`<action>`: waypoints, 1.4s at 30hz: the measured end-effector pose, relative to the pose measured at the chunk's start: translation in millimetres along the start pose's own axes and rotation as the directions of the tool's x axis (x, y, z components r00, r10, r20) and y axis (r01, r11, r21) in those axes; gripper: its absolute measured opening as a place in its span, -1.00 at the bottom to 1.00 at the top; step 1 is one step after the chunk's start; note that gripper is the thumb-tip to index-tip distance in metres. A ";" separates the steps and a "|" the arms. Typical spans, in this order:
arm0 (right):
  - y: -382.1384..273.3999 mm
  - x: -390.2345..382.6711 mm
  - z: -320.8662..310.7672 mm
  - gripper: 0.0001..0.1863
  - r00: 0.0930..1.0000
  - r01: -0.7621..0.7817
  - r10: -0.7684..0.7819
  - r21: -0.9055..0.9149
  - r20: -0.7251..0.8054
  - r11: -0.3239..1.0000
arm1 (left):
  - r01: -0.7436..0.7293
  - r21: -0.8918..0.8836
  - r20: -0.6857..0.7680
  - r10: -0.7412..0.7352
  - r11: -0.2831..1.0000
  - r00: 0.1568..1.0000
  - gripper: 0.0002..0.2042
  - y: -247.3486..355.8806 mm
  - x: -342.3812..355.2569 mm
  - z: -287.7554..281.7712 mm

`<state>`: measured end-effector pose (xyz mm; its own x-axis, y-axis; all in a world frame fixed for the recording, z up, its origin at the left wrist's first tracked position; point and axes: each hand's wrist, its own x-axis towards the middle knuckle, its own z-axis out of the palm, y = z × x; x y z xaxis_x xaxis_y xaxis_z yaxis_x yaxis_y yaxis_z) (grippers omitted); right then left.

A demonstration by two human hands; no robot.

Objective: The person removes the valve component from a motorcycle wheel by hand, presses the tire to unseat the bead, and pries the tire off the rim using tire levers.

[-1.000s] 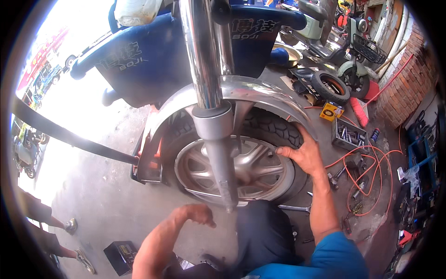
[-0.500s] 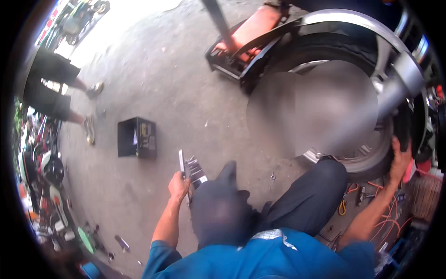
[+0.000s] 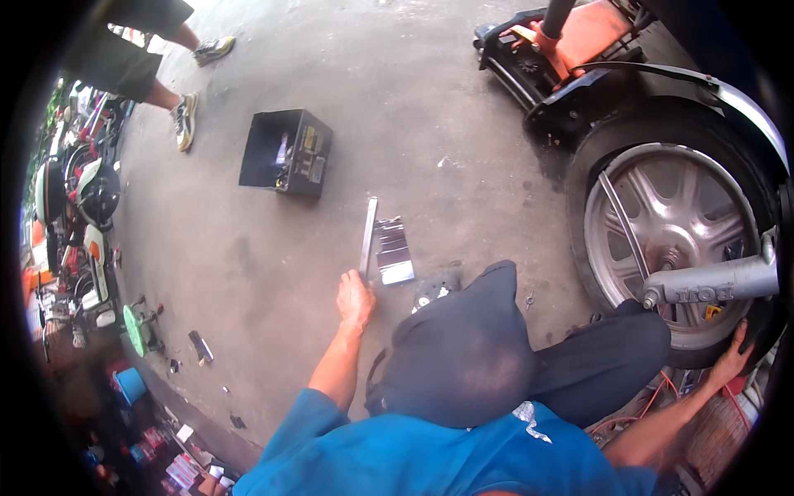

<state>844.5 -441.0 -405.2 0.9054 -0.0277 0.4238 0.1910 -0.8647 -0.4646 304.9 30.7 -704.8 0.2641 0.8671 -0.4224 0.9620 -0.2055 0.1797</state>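
My left hand (image 3: 356,299) is closed round the lower end of a tyre lever (image 3: 369,236), a flat silver bar pointing away from me just above the floor. Beside it lies a dark, striped flat packet (image 3: 394,252) with a pale end. My right hand (image 3: 730,357) grips the near edge of a black tyre (image 3: 591,149) at the right, some fingers hidden behind it. The tyre surrounds a silver spoked wheel (image 3: 653,186). A second thin metal bar (image 3: 626,227) slants across the spokes from the rim. A grey tube (image 3: 719,279) crosses the wheel's near side.
An orange floor jack (image 3: 579,37) stands beyond the wheel. A black open box (image 3: 302,153) sits on the concrete ahead, left of centre. Another person's legs (image 3: 169,83) are at far left. Motorbike parts (image 3: 95,198) line the left side; a blue bucket (image 3: 129,385) stands lower left.
The view has turned, so box and wheel sit farther right in it. The wheel, blurred over earlier, now shows plainly. My left hand still holds the lever, and my right hand stays at the tyre.
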 end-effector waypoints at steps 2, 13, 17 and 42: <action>4.8 -2.4 -5.2 0.05 0.999 -0.022 0.017 -0.131 -0.043 0.991 | 0.006 0.060 -0.015 -0.006 0.998 1.000 -0.64 -8.6 7.1 8.4; -61.9 -57.2 23.5 -0.07 0.973 0.032 -0.041 -0.043 -0.229 0.999 | 0.226 -0.672 0.199 -0.123 0.705 0.972 -0.79 18.9 15.7 -43.8; -62.2 -58.6 28.4 -0.13 0.972 0.033 -0.038 -0.027 -0.233 0.999 | 0.016 -0.835 0.104 0.128 0.550 0.986 -0.80 58.4 24.9 -56.3; 11.3 -36.7 0.3 -0.28 0.996 -0.078 0.048 0.424 0.081 0.902 | -0.938 -0.174 0.015 0.953 0.301 0.303 -0.81 331.8 197.1 -192.9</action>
<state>813.6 -449.5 -426.3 0.9411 -0.0282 0.3370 0.2631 -0.5650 -0.7820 662.9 220.9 -557.1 0.9977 0.0602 0.0298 0.0300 -0.7959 0.6047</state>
